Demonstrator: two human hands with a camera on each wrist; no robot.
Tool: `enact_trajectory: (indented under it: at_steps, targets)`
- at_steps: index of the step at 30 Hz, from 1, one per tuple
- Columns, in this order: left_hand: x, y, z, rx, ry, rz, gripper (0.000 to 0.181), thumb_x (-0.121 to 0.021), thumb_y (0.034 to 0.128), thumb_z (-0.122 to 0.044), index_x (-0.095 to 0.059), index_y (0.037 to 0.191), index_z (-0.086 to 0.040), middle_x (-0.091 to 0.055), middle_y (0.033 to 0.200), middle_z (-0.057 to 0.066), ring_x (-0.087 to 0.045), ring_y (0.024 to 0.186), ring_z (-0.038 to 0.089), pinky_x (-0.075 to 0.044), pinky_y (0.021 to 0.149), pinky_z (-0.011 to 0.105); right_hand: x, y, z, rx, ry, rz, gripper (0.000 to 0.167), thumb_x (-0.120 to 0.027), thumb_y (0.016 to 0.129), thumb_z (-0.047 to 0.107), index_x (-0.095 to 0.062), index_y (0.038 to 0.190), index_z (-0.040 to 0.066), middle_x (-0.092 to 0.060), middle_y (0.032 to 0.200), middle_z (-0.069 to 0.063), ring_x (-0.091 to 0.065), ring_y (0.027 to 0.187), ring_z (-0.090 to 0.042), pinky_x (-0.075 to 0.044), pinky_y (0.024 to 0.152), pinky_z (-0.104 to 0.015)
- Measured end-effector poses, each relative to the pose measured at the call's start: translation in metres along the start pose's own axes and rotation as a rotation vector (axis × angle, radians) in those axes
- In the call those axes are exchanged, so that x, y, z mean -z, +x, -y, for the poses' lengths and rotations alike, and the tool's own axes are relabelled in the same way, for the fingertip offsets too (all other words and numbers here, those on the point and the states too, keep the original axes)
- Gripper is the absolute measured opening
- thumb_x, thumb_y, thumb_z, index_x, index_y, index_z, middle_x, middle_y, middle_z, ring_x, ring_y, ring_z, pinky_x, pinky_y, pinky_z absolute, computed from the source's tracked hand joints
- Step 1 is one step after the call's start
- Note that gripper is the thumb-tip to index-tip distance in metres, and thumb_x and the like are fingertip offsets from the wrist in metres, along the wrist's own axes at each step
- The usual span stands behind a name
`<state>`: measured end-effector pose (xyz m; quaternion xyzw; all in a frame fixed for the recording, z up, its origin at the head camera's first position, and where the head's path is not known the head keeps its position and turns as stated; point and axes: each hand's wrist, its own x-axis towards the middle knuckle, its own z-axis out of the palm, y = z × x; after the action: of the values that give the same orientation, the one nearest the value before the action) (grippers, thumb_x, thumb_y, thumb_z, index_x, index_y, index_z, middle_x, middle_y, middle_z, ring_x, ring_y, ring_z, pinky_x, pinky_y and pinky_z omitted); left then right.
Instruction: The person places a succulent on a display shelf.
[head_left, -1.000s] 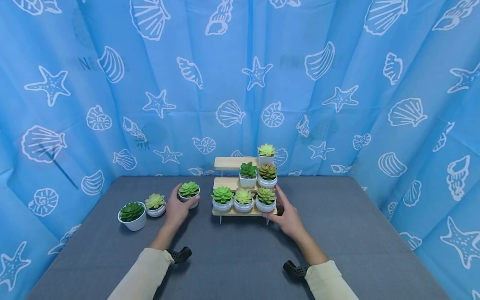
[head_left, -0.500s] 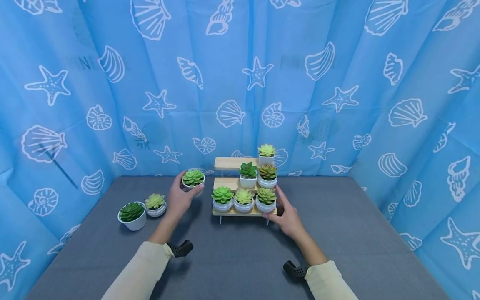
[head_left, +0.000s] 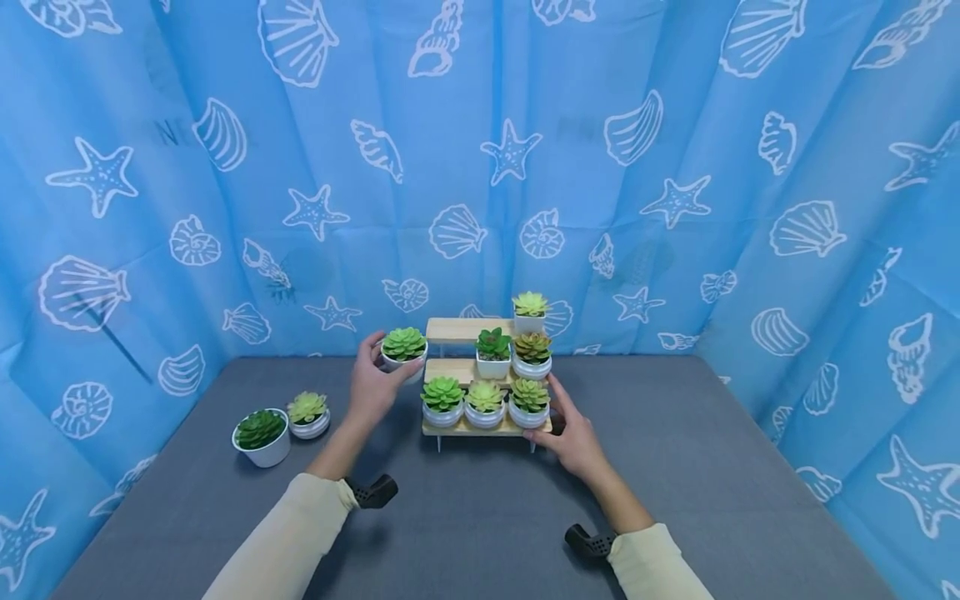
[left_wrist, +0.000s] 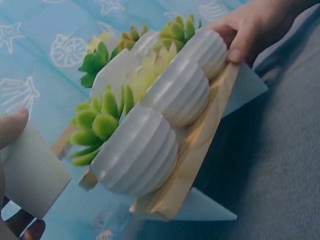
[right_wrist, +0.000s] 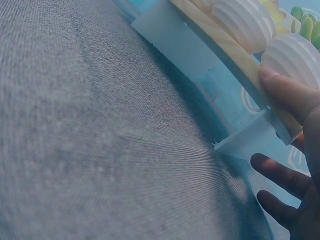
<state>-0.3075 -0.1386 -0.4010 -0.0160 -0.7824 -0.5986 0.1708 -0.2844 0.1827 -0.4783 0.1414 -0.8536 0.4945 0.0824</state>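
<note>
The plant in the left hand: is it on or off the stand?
Off: in the head view, the left hand grips its pot beside the stand.

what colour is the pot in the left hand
The pot is plain white, clearest in the left wrist view.

Head view, one: I look from above the near side of the grey tabletop (head_left: pixel 465 525), facing forward and down; widest and farthest, taking in the left hand (head_left: pixel 375 387), the right hand (head_left: pixel 576 440), the tiered stand (head_left: pixel 467 330) and the curtain (head_left: pixel 420 187) behind.
Left wrist view, one: close at the stand's left end, tilted, facing along the front shelf (left_wrist: pixel 198 142) to the right hand.
Right wrist view, one: close, tilted, facing the stand's right end across the tabletop.
Common to my wrist views: front shelf, right hand.
</note>
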Motion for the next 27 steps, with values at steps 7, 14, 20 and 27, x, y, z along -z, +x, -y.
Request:
enact_trajectory:
  at_steps: [7, 14, 20, 27]
  targets:
    - [-0.011, -0.002, -0.005, -0.027, -0.009, 0.039, 0.078, -0.080, 0.0812, -0.029, -0.038, 0.142, -0.002, -0.050, 0.134, 0.020, -0.049, 0.119, 0.035, -0.044, 0.093, 0.049, -0.002, 0.001, -0.001, -0.006, 0.014, -0.009, 0.102, -0.084, 0.078, 0.026, -0.018, 0.155, 0.036, -0.059, 0.131, -0.015, -0.058, 0.117, -0.031, -0.039, 0.099, -0.056]
    - [-0.011, 0.000, -0.006, -0.033, 0.011, 0.070, 0.071, -0.080, 0.0818, -0.025, -0.045, 0.139, -0.002, -0.050, 0.126, 0.019, -0.054, 0.110, 0.032, -0.046, 0.088, 0.044, -0.003, 0.001, 0.001, 0.008, 0.011, 0.001, 0.102, -0.083, 0.078, 0.028, -0.017, 0.156, 0.035, -0.059, 0.131, -0.016, -0.058, 0.117, -0.031, -0.039, 0.098, -0.057]
    - [-0.010, 0.004, -0.006, -0.029, 0.063, 0.083, 0.075, -0.079, 0.0821, -0.027, -0.043, 0.144, -0.003, -0.049, 0.128, 0.020, -0.053, 0.108, 0.033, -0.047, 0.086, 0.044, -0.001, 0.002, 0.000, 0.013, 0.029, 0.002, 0.103, -0.083, 0.079, 0.026, -0.016, 0.155, 0.038, -0.056, 0.135, -0.018, -0.057, 0.118, -0.033, -0.039, 0.098, -0.057]
    - [-0.011, 0.005, -0.006, 0.006, 0.034, 0.088, 0.080, -0.080, 0.0810, -0.025, -0.038, 0.147, -0.007, -0.050, 0.134, 0.020, -0.051, 0.114, 0.033, -0.045, 0.091, 0.049, -0.001, 0.001, 0.000, 0.004, 0.022, 0.008, 0.102, -0.083, 0.079, 0.028, -0.016, 0.156, 0.037, -0.055, 0.135, -0.018, -0.056, 0.119, -0.034, -0.038, 0.099, -0.057]
